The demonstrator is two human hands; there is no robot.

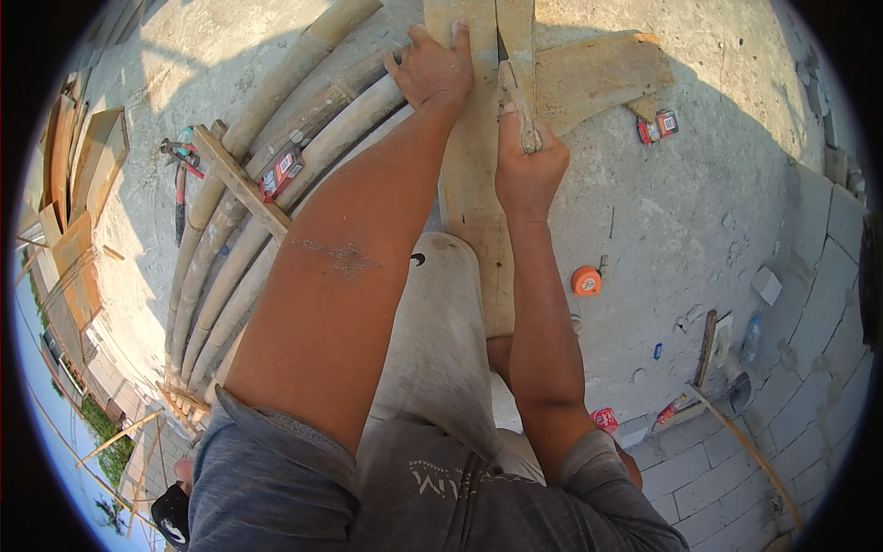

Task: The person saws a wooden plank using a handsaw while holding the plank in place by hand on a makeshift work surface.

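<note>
one rough concrete floor (635, 212), partly sunlit and partly in shade, spreads beneath the work. at its right edge runs a grey block wall (814, 248). several long bamboo poles (294, 72) lie side by side on the left, curved by the lens. just right of them, a long wooden board (471, 175) stretches away from the person, a dark line running along it; one pale-trousered knee (446, 276) is over its near part. a shorter plank (602, 78) juts out on the board's right, and a wooden strip (241, 184) crosses the poles. the handsaw (520, 97) is at the far part of the board, its narrow blade pointing away along the dark gap there. the right hand (532, 175) is closed around its wooden handle, thumb laid along the top. the left hand (432, 74) rests palm down at the board's left edge, fingers parted and slightly bent. one red packet (281, 173) lies on the poles, another (657, 127) near the plank. an orange tape measure (586, 281) sits on the floor, right of the right forearm.
</note>
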